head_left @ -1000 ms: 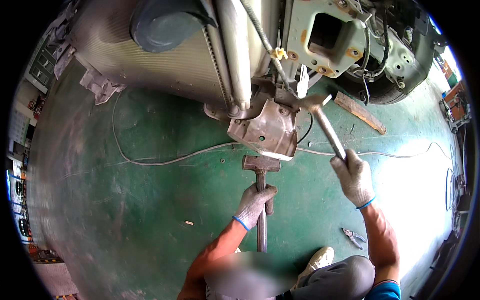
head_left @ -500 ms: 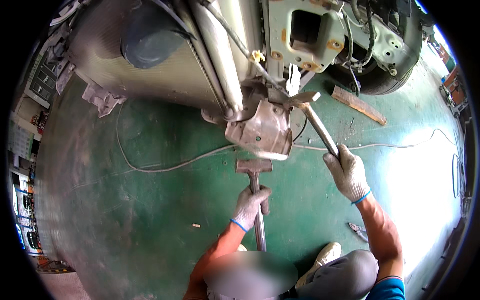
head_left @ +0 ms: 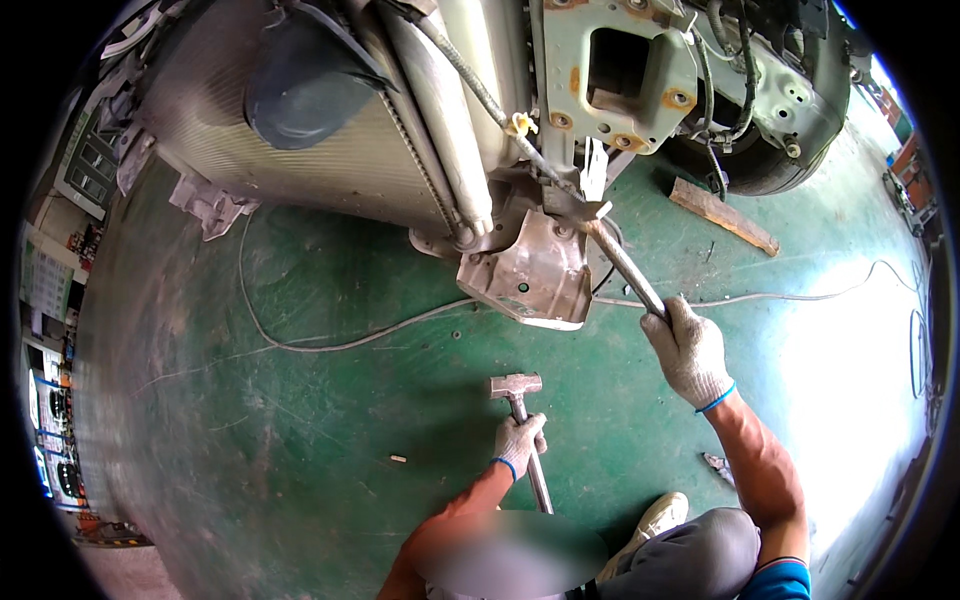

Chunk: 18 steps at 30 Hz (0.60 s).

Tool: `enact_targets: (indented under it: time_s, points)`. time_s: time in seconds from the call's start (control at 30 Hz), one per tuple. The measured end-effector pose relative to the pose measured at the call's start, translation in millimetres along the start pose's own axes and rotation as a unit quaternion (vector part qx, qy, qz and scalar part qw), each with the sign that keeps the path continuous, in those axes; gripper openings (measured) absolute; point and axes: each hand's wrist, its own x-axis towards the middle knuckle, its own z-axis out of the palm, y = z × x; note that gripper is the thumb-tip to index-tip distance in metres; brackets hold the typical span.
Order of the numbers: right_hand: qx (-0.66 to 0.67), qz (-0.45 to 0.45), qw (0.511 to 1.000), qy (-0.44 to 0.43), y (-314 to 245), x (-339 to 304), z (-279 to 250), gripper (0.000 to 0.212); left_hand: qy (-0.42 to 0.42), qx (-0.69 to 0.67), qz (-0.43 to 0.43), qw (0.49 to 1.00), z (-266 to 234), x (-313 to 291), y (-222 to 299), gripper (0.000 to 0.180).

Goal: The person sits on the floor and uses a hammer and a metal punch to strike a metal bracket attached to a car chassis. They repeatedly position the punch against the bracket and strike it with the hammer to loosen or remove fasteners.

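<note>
My left hand [head_left: 520, 443], in a whitish knit glove with a blue cuff, is closed round the metal handle of a sledgehammer [head_left: 516, 385]. The sledgehammer's head is up and apart from the car. My gloved right hand [head_left: 690, 350] grips the end of a second hammer [head_left: 630, 265]. That hammer slants up and left, its head at the bent metal bracket [head_left: 527, 266] under the car's front; whether it touches or only overlaps in view I cannot tell. The bracket's lower edge hangs near the floor.
Above are the car's radiator [head_left: 330, 165], a pale frame plate [head_left: 560, 90] with a square opening and a tyre [head_left: 770, 170]. A wooden block [head_left: 722, 215], a thin cable [head_left: 380, 337] and pliers [head_left: 718, 465] lie on the green floor. My shoe [head_left: 662, 515] is at lower right.
My left hand has drawn the sledgehammer down, away from the bracket and toward me. The right hand's hammer head has dipped and turned a little. The view has shifted slightly.
</note>
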Motion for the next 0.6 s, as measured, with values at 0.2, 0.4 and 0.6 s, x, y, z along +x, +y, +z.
enact_targets:
  time_s: [0.2, 0.4, 0.6]
  points:
    - [-0.199, 0.028, 0.976, -0.080, -10, 49, 20, 0.039, -0.009, -0.017, -0.035, 0.999, -9, -2, -2, 0.025]
    - [-0.118, -0.048, 0.990, -0.062, -15, 45, 8, 0.039, -0.008, -0.041, -0.050, 0.998, -17, -5, 4, 0.021]
    - [-0.099, 0.019, 0.990, -0.099, -1, 47, 11, 0.036, -0.007, 0.079, -0.029, 0.996, -23, 0, -9, 0.023]
